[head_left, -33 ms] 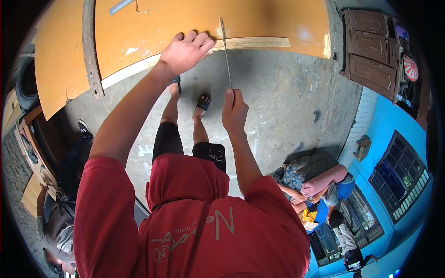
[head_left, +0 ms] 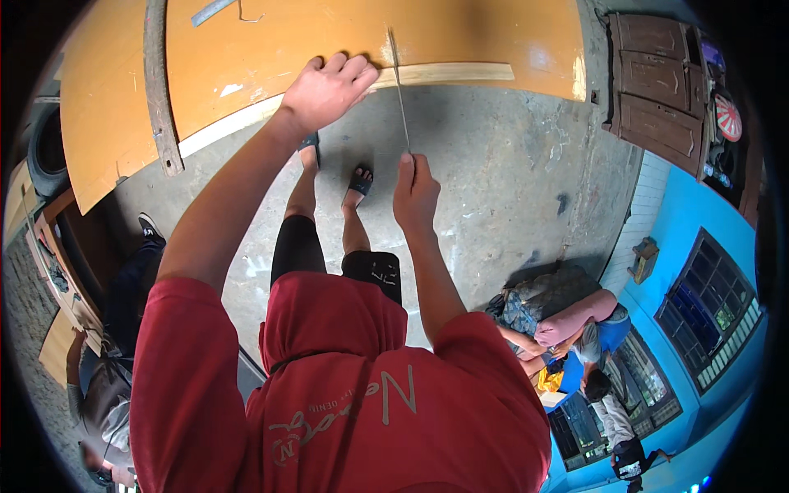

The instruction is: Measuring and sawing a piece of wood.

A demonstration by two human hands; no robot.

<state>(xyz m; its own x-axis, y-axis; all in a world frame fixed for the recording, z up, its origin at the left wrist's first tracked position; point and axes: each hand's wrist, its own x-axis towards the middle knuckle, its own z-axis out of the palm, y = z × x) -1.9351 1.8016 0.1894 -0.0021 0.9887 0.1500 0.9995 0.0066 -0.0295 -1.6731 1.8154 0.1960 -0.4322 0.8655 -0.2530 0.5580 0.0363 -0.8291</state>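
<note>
Blade: a thin metal strip [head_left: 401,97] — its far end meets the board's near edge, its near end runs into the right hand.
Board: a large orange panel [head_left: 329,41] across the top of the view, with a pale edge band [head_left: 444,74] along its near side.
Right hand [head_left: 415,193]: fingers closed in a fist round the blade's near end, thumb on top.
Left hand [head_left: 329,86]: laid on the board's edge just left of the blade, fingers pressed together and curled over the rim.
Feet: sandals [head_left: 358,182] on the grey concrete floor [head_left: 509,181], below the board.
Bar: a dark curved strip [head_left: 158,90] lies across the board's left part.
Right side: a brown panelled door [head_left: 657,74] — and a person crouched [head_left: 575,324] by the blue wall.
</note>
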